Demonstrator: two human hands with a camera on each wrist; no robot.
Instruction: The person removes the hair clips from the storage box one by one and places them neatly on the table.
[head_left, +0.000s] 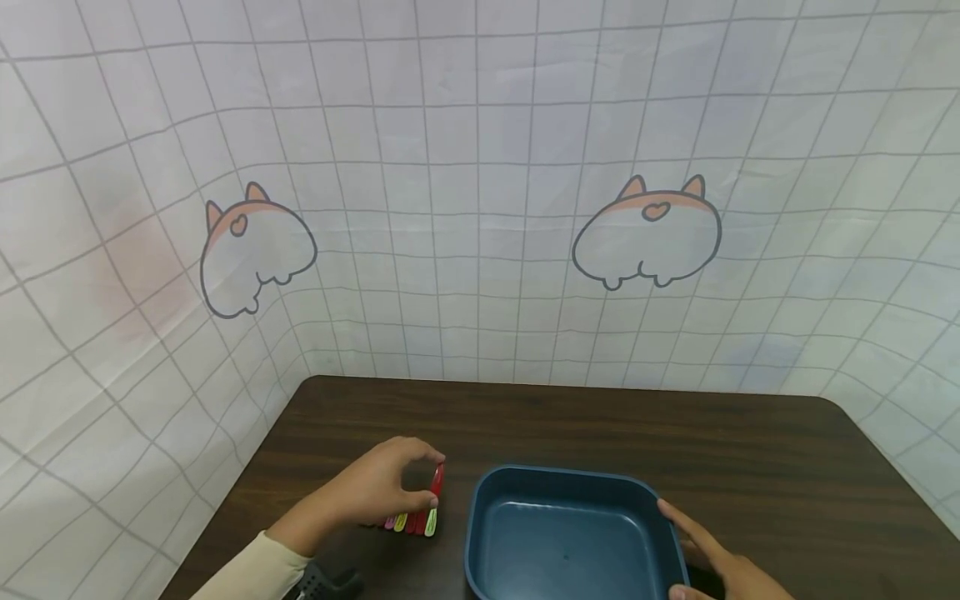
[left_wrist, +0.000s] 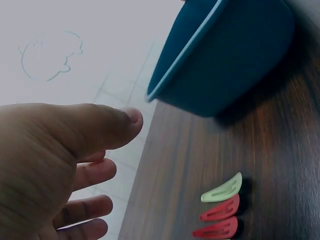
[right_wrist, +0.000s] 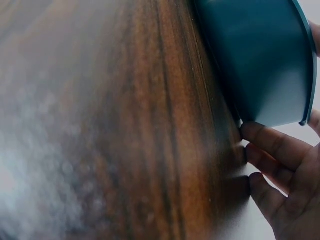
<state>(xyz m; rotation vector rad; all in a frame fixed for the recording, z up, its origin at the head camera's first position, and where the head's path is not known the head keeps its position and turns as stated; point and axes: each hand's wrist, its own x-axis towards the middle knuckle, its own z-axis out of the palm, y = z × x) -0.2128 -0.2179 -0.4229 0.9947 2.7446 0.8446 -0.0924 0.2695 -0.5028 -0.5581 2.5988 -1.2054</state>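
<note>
My left hand [head_left: 433, 482] pinches a red hair clip [head_left: 437, 481] upright between thumb and forefinger, just above a row of several coloured hair clips [head_left: 410, 523] lying on the dark wooden table [head_left: 570, 425]. In the left wrist view the green and red clips of that row [left_wrist: 220, 210] lie below the hand [left_wrist: 122, 145]; the held clip is hidden there. A blue tray [head_left: 480, 508] sits right of the clips, nothing in it. My right hand [head_left: 672, 550] holds its right rim, with fingers [right_wrist: 265, 135] against the outer wall of the tray [right_wrist: 260, 60].
A white gridded cloth with cartoon prints [head_left: 645, 233] hangs behind and along both sides of the table. Bare wood stretches beyond the tray to the far edge [head_left: 562, 387]. A dark object [head_left: 330, 581] shows at my left sleeve.
</note>
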